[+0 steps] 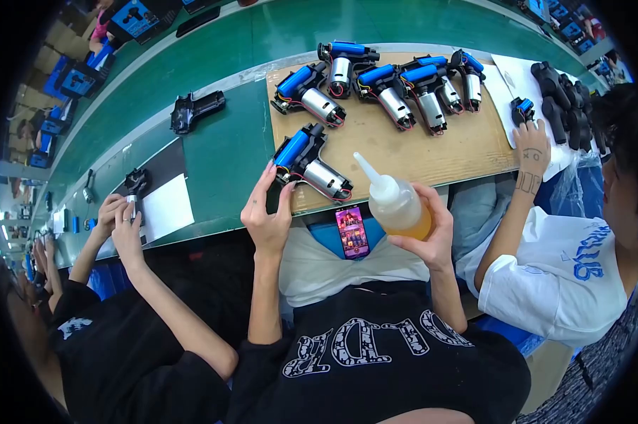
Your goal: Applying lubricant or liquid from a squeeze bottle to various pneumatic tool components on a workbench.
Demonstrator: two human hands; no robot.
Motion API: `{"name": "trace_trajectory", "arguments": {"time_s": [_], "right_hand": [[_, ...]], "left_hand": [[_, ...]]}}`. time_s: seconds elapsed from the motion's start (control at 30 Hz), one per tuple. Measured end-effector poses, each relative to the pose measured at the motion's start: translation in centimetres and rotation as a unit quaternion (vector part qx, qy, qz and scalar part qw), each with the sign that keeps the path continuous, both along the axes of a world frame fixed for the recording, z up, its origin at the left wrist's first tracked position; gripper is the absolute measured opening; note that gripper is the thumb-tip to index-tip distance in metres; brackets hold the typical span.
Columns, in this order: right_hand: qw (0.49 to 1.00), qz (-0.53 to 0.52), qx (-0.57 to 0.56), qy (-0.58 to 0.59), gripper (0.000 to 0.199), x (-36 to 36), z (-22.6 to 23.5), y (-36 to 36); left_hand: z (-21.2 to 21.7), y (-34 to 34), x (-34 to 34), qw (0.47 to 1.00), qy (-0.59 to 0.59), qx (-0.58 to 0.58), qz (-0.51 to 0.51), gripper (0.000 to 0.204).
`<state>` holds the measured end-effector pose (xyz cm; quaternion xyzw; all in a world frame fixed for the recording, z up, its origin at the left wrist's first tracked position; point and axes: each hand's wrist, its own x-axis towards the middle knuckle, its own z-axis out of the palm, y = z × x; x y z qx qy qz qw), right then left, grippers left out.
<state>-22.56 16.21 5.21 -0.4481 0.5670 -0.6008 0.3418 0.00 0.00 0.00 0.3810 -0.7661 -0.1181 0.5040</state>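
Observation:
My left hand (266,212) grips the near end of a half-open tool body (308,161) with a blue battery cell, a silver motor and red wires, lying on a brown board (432,152). My right hand (428,226) holds a clear squeeze bottle (393,201) of amber liquid, its white nozzle tilted up and left toward that tool body without touching it. Several more of the same tool bodies (382,81) lie in a row at the far side of the board. A phone (352,232) with a lit screen lies in my lap between my arms.
A green conveyor belt (227,141) runs past the board, carrying a black tool shell (195,109). A person on my left handles a small part over a white sheet (165,208). A person in white on my right reaches to a blue part (522,107) beside black shells (563,99).

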Motion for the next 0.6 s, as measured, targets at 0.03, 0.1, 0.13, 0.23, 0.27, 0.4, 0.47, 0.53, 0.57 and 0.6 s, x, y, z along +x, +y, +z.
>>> {"name": "trace_trajectory", "arguments": {"time_s": [0.03,0.1,0.13,0.23,0.27,0.4,0.47,0.53,0.57,0.6], "right_hand": [[1.0,-0.001,0.005,0.007,0.085,0.1,0.0,-0.1],[1.0,-0.004,0.008,0.015,0.085,0.3,-0.1,-0.5],[1.0,-0.005,0.004,0.011,0.084,0.5,-0.1,-0.7],[1.0,-0.01,0.006,0.017,0.084,0.5,-0.3,0.0],[1.0,-0.012,0.005,0.026,0.084,0.5,-0.4,0.2],[1.0,-0.021,0.015,0.011,0.083,0.1,0.0,0.2],[1.0,-0.017,0.006,0.024,0.083,0.1,0.0,0.1],[0.999,-0.02,0.007,0.026,0.083,0.1,-0.1,0.2],[0.999,-0.02,0.007,0.026,0.082,0.1,-0.3,0.2],[0.999,-0.022,0.007,0.026,0.082,0.1,-0.3,0.3]], "left_hand": [[0.3,0.1,-0.3,0.997,0.046,0.057,-0.002,0.04],[0.3,-0.1,-0.2,0.989,0.091,0.113,-0.007,0.037],[0.1,-0.5,0.1,0.992,0.073,0.099,-0.008,0.037],[0.0,-0.4,0.7,0.995,0.047,0.085,-0.011,0.039],[0.0,-0.2,0.8,0.997,0.033,0.068,-0.019,0.039],[0.3,-0.6,0.1,0.995,0.067,0.072,-0.024,0.042],[0.3,-0.6,0.4,0.995,0.06,0.081,-0.029,0.041],[0.3,-1.0,0.6,0.999,-0.001,0.027,-0.018,0.038],[0.4,-0.9,0.6,0.999,-0.002,0.028,-0.021,0.038],[0.6,-0.9,0.7,0.999,-0.013,0.028,-0.025,0.036]]}}
